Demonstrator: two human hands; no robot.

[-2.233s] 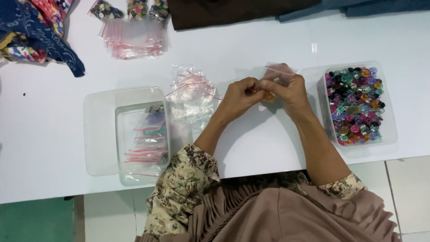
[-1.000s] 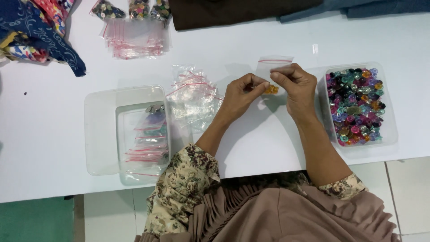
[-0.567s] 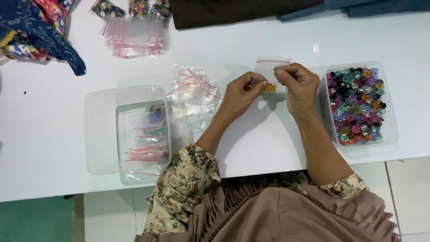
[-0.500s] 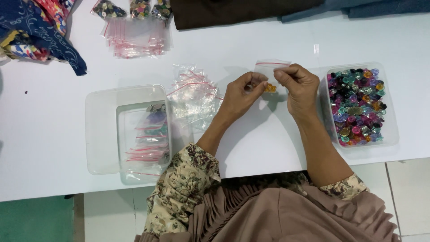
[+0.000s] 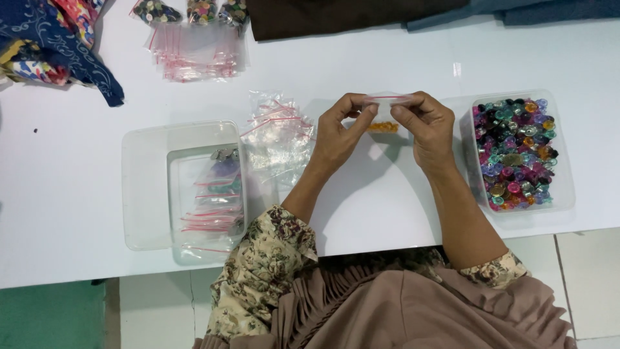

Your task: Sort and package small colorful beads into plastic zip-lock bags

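My left hand (image 5: pixel 341 132) and my right hand (image 5: pixel 427 126) together pinch the red-striped top edge of a small clear zip bag (image 5: pixel 386 111), held up above the white table (image 5: pixel 387 200). Orange buttons sit at the bottom of that bag. To the right stands a clear tub (image 5: pixel 562 194) full of several mixed coloured buttons (image 5: pixel 513 152). Left of my hands lies a loose heap of empty clear zip bags (image 5: pixel 279 137).
A clear container (image 5: pixel 145 187) at the left holds filled small bags with red strips. A stack of flat zip bags (image 5: pixel 197 52) lies at the back, with bags of buttons (image 5: pixel 194 10) behind it. Patterned cloth (image 5: pixel 51 45) fills the far left corner, dark cloth (image 5: pixel 349 16) the back.
Both hands have shifted their grip from around the bag with orange buttons to its top strip and spread a little along it. Everything else on the table stays put.
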